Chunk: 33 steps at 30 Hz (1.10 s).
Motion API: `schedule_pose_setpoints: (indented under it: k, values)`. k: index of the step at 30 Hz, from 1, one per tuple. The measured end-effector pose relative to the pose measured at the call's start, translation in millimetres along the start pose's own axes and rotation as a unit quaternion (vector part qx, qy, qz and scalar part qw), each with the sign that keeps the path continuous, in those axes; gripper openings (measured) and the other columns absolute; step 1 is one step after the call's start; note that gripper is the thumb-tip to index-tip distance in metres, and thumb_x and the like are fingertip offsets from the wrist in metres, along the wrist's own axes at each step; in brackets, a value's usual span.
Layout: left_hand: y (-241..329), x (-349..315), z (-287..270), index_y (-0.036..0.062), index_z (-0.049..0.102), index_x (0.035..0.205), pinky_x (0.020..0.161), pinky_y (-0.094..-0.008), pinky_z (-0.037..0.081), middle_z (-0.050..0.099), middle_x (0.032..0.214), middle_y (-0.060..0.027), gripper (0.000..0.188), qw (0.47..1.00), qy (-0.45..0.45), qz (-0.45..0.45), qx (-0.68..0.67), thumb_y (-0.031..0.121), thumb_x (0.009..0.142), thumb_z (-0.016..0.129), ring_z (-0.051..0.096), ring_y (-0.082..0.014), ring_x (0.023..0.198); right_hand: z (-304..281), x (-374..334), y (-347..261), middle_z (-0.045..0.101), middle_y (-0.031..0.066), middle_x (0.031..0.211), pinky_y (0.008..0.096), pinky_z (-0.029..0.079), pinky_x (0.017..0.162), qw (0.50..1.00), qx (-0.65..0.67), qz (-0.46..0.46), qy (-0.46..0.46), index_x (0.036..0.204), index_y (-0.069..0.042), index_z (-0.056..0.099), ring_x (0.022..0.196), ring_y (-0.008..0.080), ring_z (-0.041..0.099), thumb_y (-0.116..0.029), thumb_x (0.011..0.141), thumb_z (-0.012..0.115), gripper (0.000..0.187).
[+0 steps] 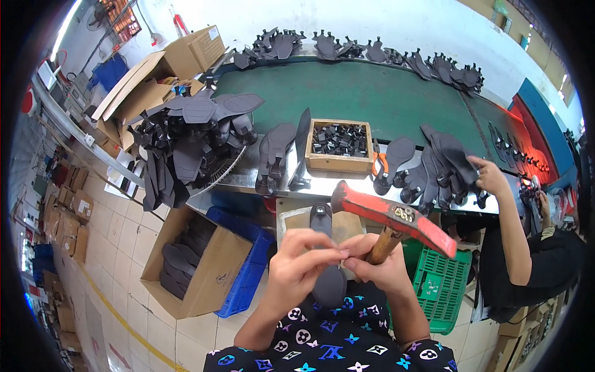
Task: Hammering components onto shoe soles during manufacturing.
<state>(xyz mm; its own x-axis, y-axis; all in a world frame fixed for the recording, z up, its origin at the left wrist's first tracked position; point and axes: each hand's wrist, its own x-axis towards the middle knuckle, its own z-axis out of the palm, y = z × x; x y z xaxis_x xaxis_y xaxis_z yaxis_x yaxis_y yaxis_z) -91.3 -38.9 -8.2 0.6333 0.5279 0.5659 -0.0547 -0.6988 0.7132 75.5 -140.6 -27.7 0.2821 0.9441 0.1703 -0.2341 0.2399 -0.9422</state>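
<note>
My right hand (383,268) is wrapped round the wooden handle of a hammer (396,217), its worn red head tilted up in front of me. The thumb and fingertips of my left hand (296,265) pinch together and meet the fingertips of my right. Whatever is between them is too small to make out. Below and behind my hands a dark shoe sole (329,287) lies lengthwise, partly covered by them. Beyond my hands, an open wooden box (339,163) holds many small black pieces. Orange-handled pliers (380,162) rest beside that box.
Dark heeled soles (186,124) are heaped at the left; more line the far edge of the green conveyor belt (372,93). A cardboard box (211,266) of soles leans in a blue crate (248,273). A green crate (439,285) stands at right, near a co-worker's arm (511,217).
</note>
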Motion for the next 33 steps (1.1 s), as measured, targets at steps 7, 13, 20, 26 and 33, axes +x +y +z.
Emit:
schedule_pose_setpoints:
  k: [7, 13, 20, 26, 33]
  values:
    - [-134, 4, 32, 0.0039, 0.068, 0.110, 0.096, -0.0409, 0.046, 0.065, 0.114, -0.0132, 0.039, 0.985, 0.076, -0.139, 0.074, 0.025, 0.080, 0.080, 0.058, -0.0311, 0.112, -21, 50, 27, 0.070, 0.0104, 0.105, 0.0205, 0.045, 0.052, 0.991, -0.110, 0.062, 0.041, 0.094, 0.006, 0.069, 0.060, 0.0052, 0.057, -0.004, 0.087, 0.070, 0.012]
    - [-140, 9, 39, 0.0017, 0.069, 0.101, 0.086, -0.0387, 0.049, 0.070, 0.099, -0.0110, 0.030, 0.995, -0.012, -0.100, 0.012, 0.015, 0.076, 0.080, 0.065, -0.0301, 0.096, -33, 79, 68, 0.072, 0.0101, 0.099, 0.0286, 0.053, 0.077, 0.969, -0.243, 0.028, 0.031, 0.104, 0.005, 0.069, 0.084, 0.0121, 0.065, -0.007, 0.086, 0.069, 0.021]
    - [-137, -7, 32, 0.0001, 0.068, 0.095, 0.076, -0.0365, 0.051, 0.069, 0.094, -0.0115, 0.025, 0.994, 0.053, -0.100, 0.004, 0.001, 0.072, 0.078, 0.066, -0.0287, 0.087, -19, 80, 68, 0.068, 0.0163, 0.094, 0.0349, 0.053, 0.076, 0.932, -0.355, -0.065, -0.036, 0.106, 0.004, 0.065, 0.085, 0.0331, 0.067, -0.002, 0.083, 0.068, 0.024]
    - [-140, -10, 37, -0.0003, 0.068, 0.100, 0.079, -0.0388, 0.054, 0.070, 0.097, -0.0147, 0.030, 0.990, 0.043, -0.136, 0.005, -0.001, 0.071, 0.077, 0.067, -0.0313, 0.093, -20, 79, 67, 0.068, 0.0157, 0.102, 0.0381, 0.054, 0.079, 0.900, -0.415, -0.129, -0.035, 0.106, 0.002, 0.066, 0.092, 0.0333, 0.068, -0.001, 0.079, 0.071, 0.027]
    - [-162, -21, 31, 0.0034, 0.071, 0.105, 0.080, -0.0344, 0.055, 0.073, 0.098, -0.0115, 0.031, 0.991, 0.044, -0.118, -0.052, 0.008, 0.075, 0.077, 0.071, -0.0241, 0.092, 2, 58, 54, 0.067, 0.0075, 0.114, 0.0423, 0.056, 0.075, 0.839, -0.534, -0.090, -0.060, 0.109, -0.007, 0.068, 0.093, 0.0359, 0.069, -0.002, 0.076, 0.067, 0.033]
